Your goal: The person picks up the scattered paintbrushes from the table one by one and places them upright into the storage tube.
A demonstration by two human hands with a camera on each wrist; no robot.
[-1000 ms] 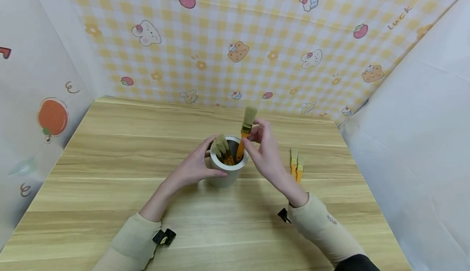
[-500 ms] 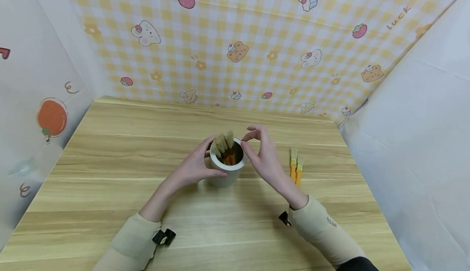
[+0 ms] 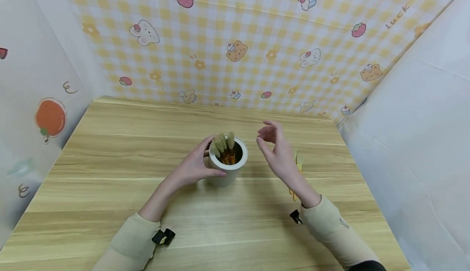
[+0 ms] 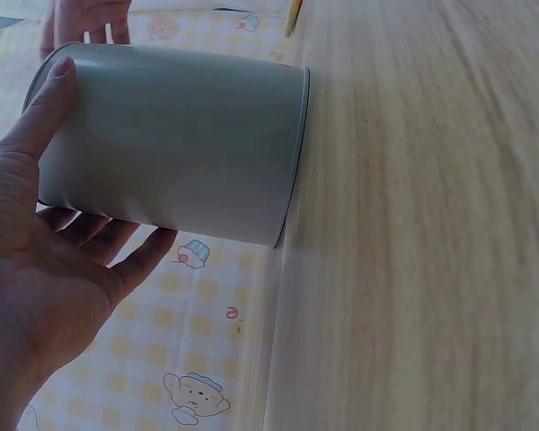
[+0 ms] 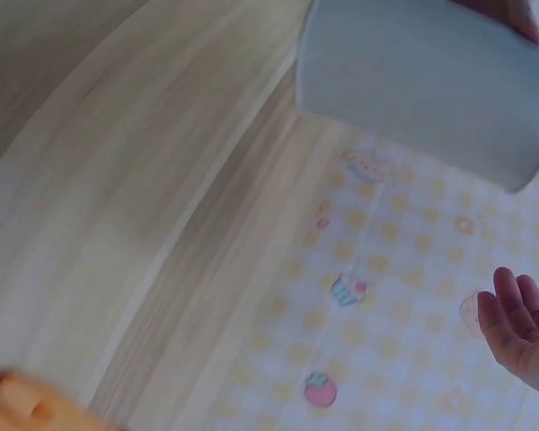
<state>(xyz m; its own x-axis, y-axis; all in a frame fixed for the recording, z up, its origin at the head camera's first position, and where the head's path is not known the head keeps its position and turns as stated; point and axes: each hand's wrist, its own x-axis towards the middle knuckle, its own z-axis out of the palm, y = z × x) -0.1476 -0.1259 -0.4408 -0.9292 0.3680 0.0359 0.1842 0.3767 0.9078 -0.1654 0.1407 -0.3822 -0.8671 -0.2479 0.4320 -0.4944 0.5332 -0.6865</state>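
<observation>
"Hands first: what does the left hand (image 3: 191, 168) do?"

"It grasps the cup (image 3: 228, 177) from the left, thumb on the near wall, fingers round the far side. The cup stands upright on the table (image 3: 227, 230)."

"And the right hand (image 3: 278, 152)?"

"Released, fingers loosely bent, raised just right of the cup, apart from it."

"Where are the brushes (image 3: 223, 142)?"

"In the cup, between the hands, bristles up, gathered toward its far left. Other brushes (image 3: 300, 166) lie to the right, partly hidden by the right hand and wrist."
</observation>
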